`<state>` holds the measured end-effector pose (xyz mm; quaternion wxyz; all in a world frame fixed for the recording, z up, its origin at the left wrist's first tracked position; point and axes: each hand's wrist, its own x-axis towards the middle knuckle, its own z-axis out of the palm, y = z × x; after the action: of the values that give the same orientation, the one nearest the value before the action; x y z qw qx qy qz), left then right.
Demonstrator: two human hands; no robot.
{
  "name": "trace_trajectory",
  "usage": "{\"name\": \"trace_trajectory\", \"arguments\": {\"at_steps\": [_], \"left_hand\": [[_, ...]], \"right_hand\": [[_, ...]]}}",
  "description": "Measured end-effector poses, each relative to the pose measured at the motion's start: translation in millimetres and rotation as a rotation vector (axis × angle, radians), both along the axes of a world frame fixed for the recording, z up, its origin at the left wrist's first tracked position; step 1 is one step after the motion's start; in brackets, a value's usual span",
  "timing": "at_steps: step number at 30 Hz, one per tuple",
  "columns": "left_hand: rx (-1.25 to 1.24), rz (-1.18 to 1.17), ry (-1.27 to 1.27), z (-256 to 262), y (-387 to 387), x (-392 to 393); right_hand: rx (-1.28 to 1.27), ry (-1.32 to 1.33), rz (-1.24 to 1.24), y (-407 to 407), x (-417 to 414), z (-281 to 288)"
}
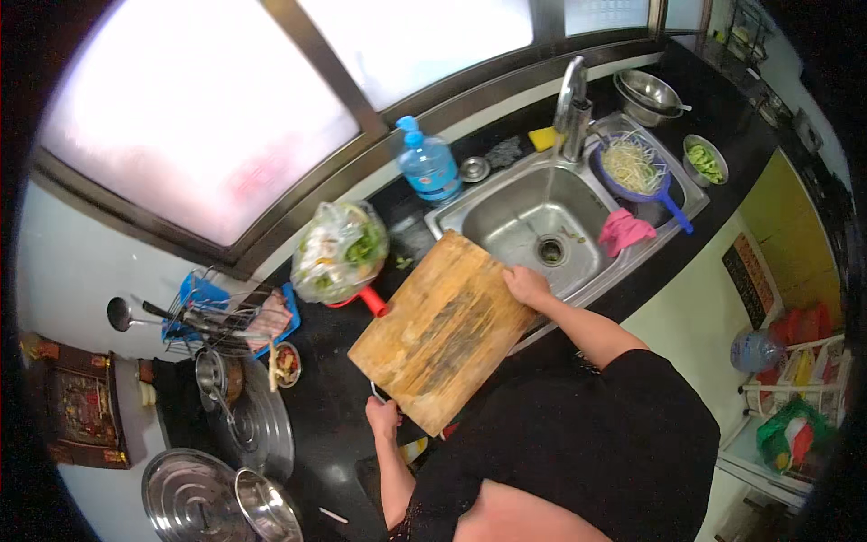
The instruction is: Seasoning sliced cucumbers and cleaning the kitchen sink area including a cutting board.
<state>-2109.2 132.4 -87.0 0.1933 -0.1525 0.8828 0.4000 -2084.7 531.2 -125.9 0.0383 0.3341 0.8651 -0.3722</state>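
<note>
A worn wooden cutting board (443, 332) is tilted over the counter, one corner overlapping the sink's near-left rim. My right hand (527, 287) grips its right edge beside the basin. At the board's lower-left end, my left hand (385, 416) is closed on a thin metal handle (376, 391); whether this belongs to the board cannot be told. Water runs from the chrome faucet (574, 101) into the stainless steel sink (515, 210), where food scraps lie near the drain (550, 251).
Left of the board stands a bag of vegetables (342, 254) over a red-handled vessel (374, 301). A blue bottle (428, 166) is behind. A purple colander of bean sprouts (633, 166) and a pink cloth (624, 232) lie right. Metal lids (193, 498) and a utensil rack (210, 315) are left.
</note>
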Motion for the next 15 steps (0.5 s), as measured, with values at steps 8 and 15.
{"name": "trace_trajectory", "arguments": {"at_steps": [8,15], "left_hand": [[1.041,0.326,0.301,22.6,178.3,56.5],[0.919,0.132,0.359,67.0,364.6,50.4]], "right_hand": [[-0.095,0.095,0.041,156.6,1.6,-79.3],[-0.203,0.502,-0.039,248.2,-48.6,-52.9]]}}
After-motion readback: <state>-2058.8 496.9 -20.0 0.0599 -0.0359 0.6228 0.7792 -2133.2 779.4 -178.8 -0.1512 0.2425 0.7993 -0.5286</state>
